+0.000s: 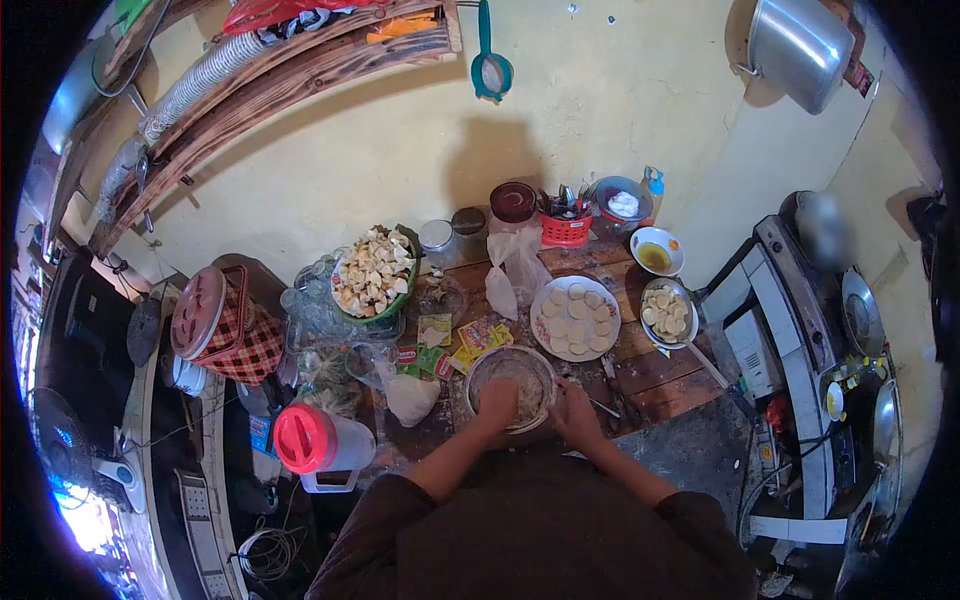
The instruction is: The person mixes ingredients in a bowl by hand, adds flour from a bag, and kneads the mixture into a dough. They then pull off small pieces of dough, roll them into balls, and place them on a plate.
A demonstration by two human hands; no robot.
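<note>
My left hand [499, 404] reaches down into a round bowl [546, 372] holding a pale, floury mixture [525, 378]. Its fingers point into the mixture and are too small and covered to make out. At the bowl's right side, my right hand [574, 416] grips the rim. Behind the bowl, to the right, a white plate [541, 345] carries several flat round pale pieces [577, 310]. Seasoning packets [482, 340] lie just beyond the bowl on the left. A knife [611, 370] and a spoon [604, 407] rest near my right hand.
A frying pan [708, 362] of pale pieces and a bowl of yellow liquid [655, 258] stand at the right. On the left are a plastic bag [411, 398], a red-lidded jug [340, 440] and a green basket [398, 304] of pale chunks. A stove [770, 240] stands far right.
</note>
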